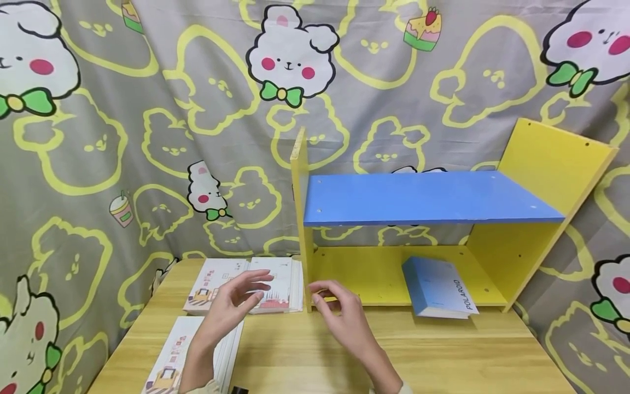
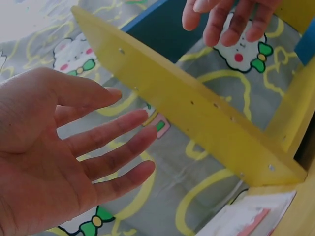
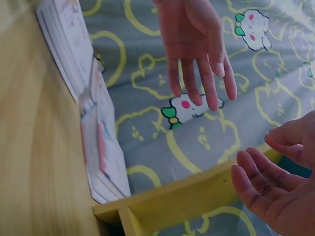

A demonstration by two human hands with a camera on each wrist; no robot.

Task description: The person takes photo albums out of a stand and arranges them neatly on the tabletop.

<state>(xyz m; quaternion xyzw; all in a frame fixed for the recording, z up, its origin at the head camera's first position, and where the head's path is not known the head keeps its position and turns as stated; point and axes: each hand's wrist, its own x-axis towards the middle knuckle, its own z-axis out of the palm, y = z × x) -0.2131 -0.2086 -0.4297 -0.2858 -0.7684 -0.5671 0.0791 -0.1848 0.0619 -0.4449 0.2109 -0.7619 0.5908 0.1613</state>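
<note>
My left hand hovers over the left part of the table, above white illustrated books, with its fingers loosely bent and nothing in them. Two of these, a left book and a right book, lie side by side near the back; a closer white book lies partly behind my left forearm. My right hand is in the air in front of the shelf's left side panel, also holding nothing. In the left wrist view, my left palm faces the camera, fingers spread. The right wrist view shows my right hand with relaxed fingers.
A yellow shelf unit with a blue middle board stands at the back right. On its yellow bottom board lies a blue book marked POLAROID, jutting past the front edge. A patterned curtain hangs behind. A small black object shows at the bottom edge.
</note>
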